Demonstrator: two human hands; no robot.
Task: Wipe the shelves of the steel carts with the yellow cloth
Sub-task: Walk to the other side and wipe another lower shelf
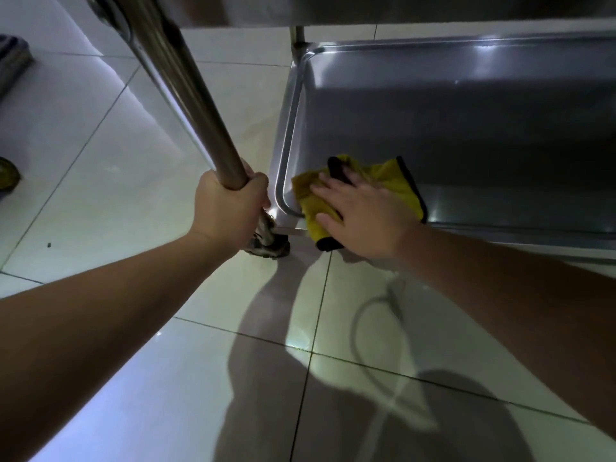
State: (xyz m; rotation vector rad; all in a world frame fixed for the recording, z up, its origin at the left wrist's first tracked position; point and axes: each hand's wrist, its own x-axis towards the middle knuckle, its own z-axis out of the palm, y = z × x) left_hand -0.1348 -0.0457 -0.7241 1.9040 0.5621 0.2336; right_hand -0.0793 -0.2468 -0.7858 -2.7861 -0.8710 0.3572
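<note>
Head view: right hand (361,216) presses yellow cloth (393,185) flat on bottom shelf (466,128).

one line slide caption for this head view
Left hand grips the steel cart post while the right hand presses the yellow cloth into the bottom shelf corner.

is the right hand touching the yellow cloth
Touching: the head view shows the right hand pressed flat, fingers straight, on the yellow cloth.

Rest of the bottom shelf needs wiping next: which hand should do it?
Right. The right hand already lies flat on the yellow cloth at the near left corner of the bottom shelf. The left hand is wrapped around the cart's post, probably steadying it.
</note>
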